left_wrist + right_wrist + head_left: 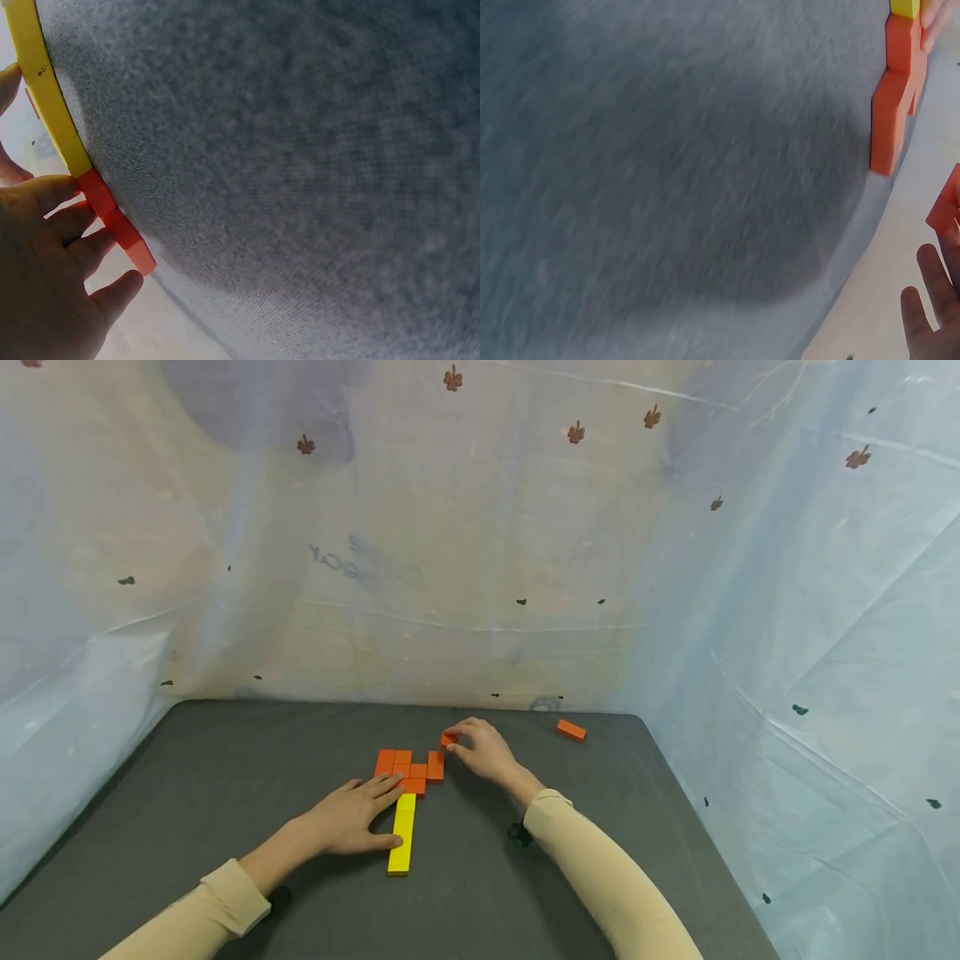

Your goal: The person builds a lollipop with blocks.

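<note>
Several orange blocks [417, 787] lie together on the dark table, forming a flat cluster. From its near side runs a yellow strip [402, 853], apparently of yellow blocks set end to end. My left hand [347, 818] lies spread over the left side, fingertips touching the orange blocks and thumb against the yellow strip. In the left wrist view its extended fingers [56, 191] rest along the row's edge. Just beyond the cluster's right end, my right hand [483, 752] pinches an orange block [448, 740] between thumb and fingers, near the rightmost orange block [435, 767].
A lone orange block [571, 730] lies near the table's far right corner. The dark table [300, 743] is bordered by pale plastic sheeting [450, 568] behind and along the sides.
</note>
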`<move>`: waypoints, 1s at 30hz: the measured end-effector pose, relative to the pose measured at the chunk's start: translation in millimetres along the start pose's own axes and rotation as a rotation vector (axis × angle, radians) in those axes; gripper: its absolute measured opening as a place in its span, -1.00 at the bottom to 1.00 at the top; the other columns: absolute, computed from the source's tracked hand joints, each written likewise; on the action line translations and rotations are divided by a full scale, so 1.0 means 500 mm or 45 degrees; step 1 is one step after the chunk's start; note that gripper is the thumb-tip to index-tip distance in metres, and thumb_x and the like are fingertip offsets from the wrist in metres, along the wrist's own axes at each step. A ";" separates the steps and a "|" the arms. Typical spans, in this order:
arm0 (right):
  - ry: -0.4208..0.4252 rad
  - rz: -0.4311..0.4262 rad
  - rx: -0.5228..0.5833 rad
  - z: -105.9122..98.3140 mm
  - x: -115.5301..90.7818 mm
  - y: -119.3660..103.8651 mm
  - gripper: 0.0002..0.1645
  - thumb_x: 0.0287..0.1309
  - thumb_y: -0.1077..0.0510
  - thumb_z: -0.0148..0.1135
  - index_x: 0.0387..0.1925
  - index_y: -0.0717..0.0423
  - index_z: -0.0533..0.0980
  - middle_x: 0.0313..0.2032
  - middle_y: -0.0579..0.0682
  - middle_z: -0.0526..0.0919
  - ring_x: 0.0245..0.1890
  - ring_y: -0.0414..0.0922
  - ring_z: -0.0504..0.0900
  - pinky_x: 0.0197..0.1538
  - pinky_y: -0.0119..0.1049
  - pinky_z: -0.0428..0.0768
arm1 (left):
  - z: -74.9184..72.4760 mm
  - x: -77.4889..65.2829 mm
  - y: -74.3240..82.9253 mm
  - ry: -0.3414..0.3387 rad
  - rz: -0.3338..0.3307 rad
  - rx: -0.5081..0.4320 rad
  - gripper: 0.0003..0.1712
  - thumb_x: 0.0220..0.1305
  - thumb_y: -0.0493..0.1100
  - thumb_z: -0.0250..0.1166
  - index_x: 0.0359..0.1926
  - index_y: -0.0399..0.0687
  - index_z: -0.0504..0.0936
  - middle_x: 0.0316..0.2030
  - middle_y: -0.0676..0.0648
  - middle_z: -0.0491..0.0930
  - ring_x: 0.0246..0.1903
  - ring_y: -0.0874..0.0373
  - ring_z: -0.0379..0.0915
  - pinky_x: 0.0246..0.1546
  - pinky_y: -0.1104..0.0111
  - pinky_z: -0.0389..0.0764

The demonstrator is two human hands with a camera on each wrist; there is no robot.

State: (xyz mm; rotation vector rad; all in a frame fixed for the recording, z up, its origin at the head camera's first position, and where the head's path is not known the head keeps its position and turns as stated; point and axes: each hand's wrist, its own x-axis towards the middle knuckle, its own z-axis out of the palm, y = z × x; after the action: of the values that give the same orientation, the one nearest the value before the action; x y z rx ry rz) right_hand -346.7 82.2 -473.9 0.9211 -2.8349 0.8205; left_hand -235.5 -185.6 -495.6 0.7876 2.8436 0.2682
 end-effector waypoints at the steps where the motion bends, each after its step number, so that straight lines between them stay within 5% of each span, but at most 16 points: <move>1: -0.006 -0.004 0.000 0.004 0.003 -0.004 -0.59 0.46 0.04 0.29 0.24 0.03 0.64 0.16 0.03 0.63 0.21 0.04 0.57 0.27 0.03 0.56 | 0.000 0.000 0.000 -0.002 -0.002 0.000 0.13 0.30 0.57 0.15 0.61 -0.07 0.23 0.60 -0.16 0.13 0.56 -0.20 0.07 0.44 -0.30 0.15; 19: -0.093 0.014 -0.095 0.076 0.039 -0.049 -0.61 0.47 -0.03 0.27 0.23 -0.07 0.66 0.12 -0.06 0.64 0.14 -0.08 0.61 0.22 -0.15 0.61 | 0.005 0.003 -0.008 0.006 0.008 0.003 0.13 0.31 0.58 0.14 0.61 -0.09 0.24 0.59 -0.18 0.16 0.55 -0.20 0.10 0.43 -0.30 0.18; 30: -0.101 0.016 -0.137 0.086 0.041 -0.058 -0.62 0.47 0.00 0.27 0.22 -0.06 0.67 0.09 -0.06 0.65 0.08 -0.10 0.62 0.14 -0.22 0.63 | 0.000 0.000 -0.003 0.011 0.004 -0.013 0.12 0.32 0.54 0.17 0.61 -0.09 0.23 0.59 -0.18 0.16 0.56 -0.20 0.07 0.44 -0.30 0.16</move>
State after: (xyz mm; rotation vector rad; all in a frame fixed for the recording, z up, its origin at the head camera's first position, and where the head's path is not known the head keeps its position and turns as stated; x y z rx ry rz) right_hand -342.6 30.0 -493.1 0.9420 -2.9217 0.6390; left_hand -236.0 -186.8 -495.9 0.7909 2.8468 0.2863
